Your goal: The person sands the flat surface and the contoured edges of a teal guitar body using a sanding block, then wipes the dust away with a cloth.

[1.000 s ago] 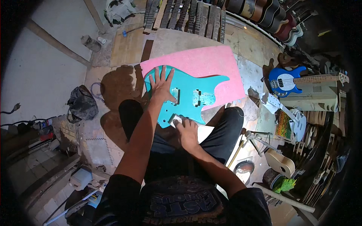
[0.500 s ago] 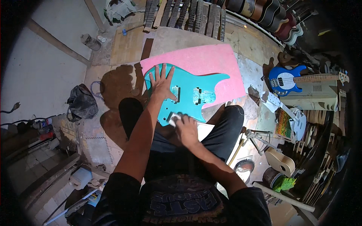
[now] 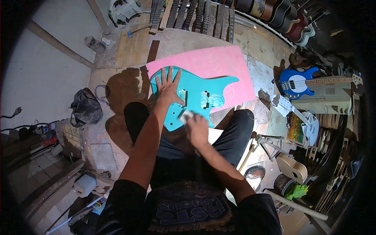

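A turquoise electric guitar body [image 3: 196,87] with routed pickup cavities and small holes lies over my legs and on a pink sheet [image 3: 219,58]. My left hand [image 3: 168,91] rests flat on its left part, fingers spread, pressing on the surface. Gripped in the fingers of my right hand [image 3: 197,128] is a small pale grey pad [image 3: 183,116], perhaps folded sandpaper. It touches the face of the body near the edge closest to me, beside the small holes. My right fingers are partly blurred.
Several fretted guitar necks [image 3: 190,15] lie at the far side. On the right are a blue bass guitar [image 3: 295,83], a white-bodied guitar [image 3: 311,131], a metal stand [image 3: 268,143] and an unfinished wooden body [image 3: 291,167]. A black plastic bag [image 3: 86,107] sits on the left.
My right hand has slid the pale pad slightly away from me and to the right over the guitar body. My left hand and the body stay in place.
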### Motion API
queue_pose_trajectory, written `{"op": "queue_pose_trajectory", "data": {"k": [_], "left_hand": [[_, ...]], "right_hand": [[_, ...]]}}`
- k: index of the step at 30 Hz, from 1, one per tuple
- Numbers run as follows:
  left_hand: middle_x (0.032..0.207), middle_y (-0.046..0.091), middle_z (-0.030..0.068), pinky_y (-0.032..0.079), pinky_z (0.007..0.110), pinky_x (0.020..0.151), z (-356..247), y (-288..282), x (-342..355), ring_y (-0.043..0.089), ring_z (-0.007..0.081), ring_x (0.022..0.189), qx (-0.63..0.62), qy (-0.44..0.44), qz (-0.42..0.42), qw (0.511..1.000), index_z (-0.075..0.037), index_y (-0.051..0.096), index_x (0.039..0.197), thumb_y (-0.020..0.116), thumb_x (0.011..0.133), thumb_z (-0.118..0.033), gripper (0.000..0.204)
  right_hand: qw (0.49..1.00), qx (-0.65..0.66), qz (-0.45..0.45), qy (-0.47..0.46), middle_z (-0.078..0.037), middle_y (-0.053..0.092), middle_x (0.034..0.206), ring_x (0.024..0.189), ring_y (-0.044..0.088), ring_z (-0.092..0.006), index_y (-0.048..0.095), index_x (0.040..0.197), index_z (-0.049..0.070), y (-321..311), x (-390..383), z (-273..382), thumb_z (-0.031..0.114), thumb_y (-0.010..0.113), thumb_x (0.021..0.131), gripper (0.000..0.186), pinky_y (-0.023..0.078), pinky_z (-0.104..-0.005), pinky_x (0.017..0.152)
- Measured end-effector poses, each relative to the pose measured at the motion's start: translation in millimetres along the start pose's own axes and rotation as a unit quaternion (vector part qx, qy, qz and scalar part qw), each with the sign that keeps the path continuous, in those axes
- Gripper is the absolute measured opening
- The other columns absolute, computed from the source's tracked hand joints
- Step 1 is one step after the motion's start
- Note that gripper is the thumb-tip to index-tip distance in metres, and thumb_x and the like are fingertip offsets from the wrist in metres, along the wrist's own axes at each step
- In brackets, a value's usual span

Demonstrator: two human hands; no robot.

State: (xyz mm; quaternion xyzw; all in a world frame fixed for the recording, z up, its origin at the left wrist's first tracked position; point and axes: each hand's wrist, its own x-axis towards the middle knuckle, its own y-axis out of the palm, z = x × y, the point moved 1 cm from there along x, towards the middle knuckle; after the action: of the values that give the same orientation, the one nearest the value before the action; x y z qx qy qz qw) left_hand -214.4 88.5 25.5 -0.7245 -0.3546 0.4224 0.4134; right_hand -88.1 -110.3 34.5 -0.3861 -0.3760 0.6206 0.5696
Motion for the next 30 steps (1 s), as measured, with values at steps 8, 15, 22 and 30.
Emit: {"op": "queue_pose_trajectory", "data": {"k": [8,15,22,30], "left_hand": [[0.174,0.005,0.0195,0.003,0.070,0.122,-1,2,3,0.000,0.0476,0.159,-0.006,0.005,-0.011,1.000,-0.025,0.014,0.168,0.103,0.034,-0.037,0.161],[0.174,0.005,0.0189,0.004,0.070,0.122,4,7,2,0.000,0.0472,0.159,0.005,-0.005,-0.005,1.000,-0.026,0.013,0.168,0.103,0.032,-0.039,0.163],[0.174,0.004,0.0189,0.005,0.070,0.122,4,9,6,0.000,0.0470,0.159,0.008,-0.003,-0.010,1.000,-0.026,0.013,0.168,0.103,0.033,-0.039,0.163],[0.174,0.005,0.0200,0.005,0.070,0.122,3,4,1,0.001,0.0479,0.159,-0.005,0.002,-0.006,1.000,-0.025,0.013,0.168,0.103,0.033,-0.038,0.163]], "right_hand": [[0.998,-0.025,-0.038,0.037,-0.018,0.057,0.126,0.109,0.054,-0.0387,0.063,0.129,0.014,19,-3,8,0.014,0.071,0.082,0.047,0.043,-0.0536,0.088],[0.997,0.045,-0.061,0.017,-0.018,0.058,0.129,0.109,0.055,-0.0400,0.063,0.127,0.014,-4,23,-9,0.011,0.071,0.081,0.047,0.043,-0.0528,0.091],[0.999,0.003,-0.029,0.037,-0.019,0.056,0.127,0.111,0.053,-0.0398,0.064,0.127,0.015,15,7,17,0.010,0.068,0.081,0.047,0.043,-0.0522,0.090],[0.991,0.060,-0.112,0.033,-0.018,0.058,0.124,0.108,0.055,-0.0405,0.063,0.126,0.012,-11,41,-19,0.008,0.073,0.077,0.050,0.043,-0.0524,0.091]]}}
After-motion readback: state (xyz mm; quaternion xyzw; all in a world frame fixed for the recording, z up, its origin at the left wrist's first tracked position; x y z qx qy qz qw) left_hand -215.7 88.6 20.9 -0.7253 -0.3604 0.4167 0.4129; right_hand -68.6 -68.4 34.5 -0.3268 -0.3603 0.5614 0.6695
